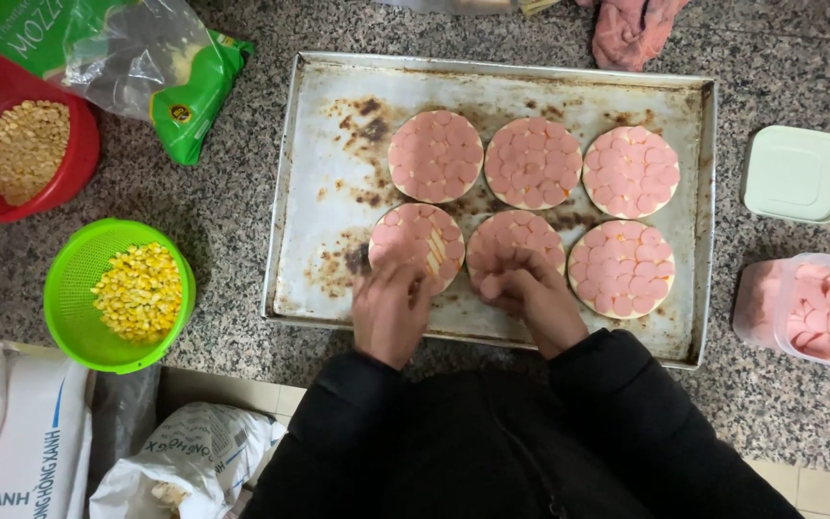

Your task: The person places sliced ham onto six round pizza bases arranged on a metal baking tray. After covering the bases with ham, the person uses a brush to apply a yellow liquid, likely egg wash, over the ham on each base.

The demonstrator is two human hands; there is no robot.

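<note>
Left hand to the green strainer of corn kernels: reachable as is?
Probably yes. The left hand rests at the tray's near left edge, and only bare counter lies between it and the green strainer.

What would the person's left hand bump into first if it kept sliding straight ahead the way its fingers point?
The left hand already rests its fingertips on the near-left sausage-topped round. Going straight on, it would probably next reach the far-left sausage-topped round, then the baking tray's far rim.
</note>
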